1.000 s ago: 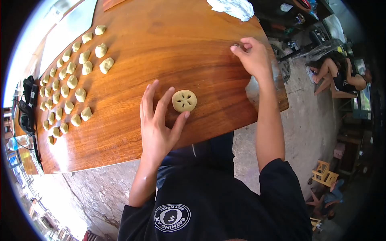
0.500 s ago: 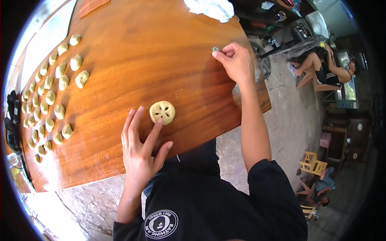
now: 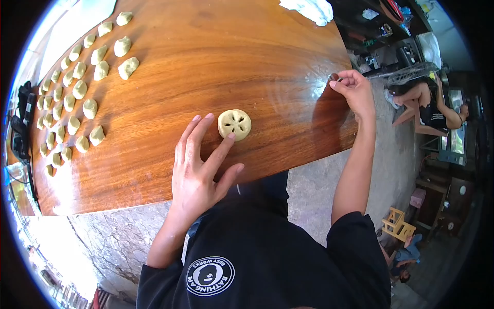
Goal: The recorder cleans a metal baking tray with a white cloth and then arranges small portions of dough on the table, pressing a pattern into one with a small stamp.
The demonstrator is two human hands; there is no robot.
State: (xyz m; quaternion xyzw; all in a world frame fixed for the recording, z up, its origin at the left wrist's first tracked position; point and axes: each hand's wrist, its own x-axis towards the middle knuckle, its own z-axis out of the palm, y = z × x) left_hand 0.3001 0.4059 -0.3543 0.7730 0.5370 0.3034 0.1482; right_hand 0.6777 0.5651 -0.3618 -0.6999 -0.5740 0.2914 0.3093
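A flat round of pale yellow dough (image 3: 242, 117) lies on the wooden table (image 3: 190, 67), with several dark-looking slots in a flower pattern. My left hand (image 3: 198, 172) rests beside it, fingers spread, the index fingertip touching the round's near edge. Out by the table's right edge, my right hand (image 3: 356, 98) pinches a small round greyish thing (image 3: 332, 77) between thumb and forefinger; its exact kind is too small to make out. Under that hand falls a dark shadow on the wood.
Several lumps of dough (image 3: 101, 70) stand in rows at the table's left. White crumpled sheeting (image 3: 311, 9) lies at the far edge. Beyond the right edge are a fan (image 3: 411, 73), a seated person (image 3: 435, 105) and a yellow wooden stool (image 3: 397, 224) on the concrete floor.
My right hand has moved rightward with the small thing, toward the table's right edge. The view has shifted; my left hand keeps its place at the dough round.
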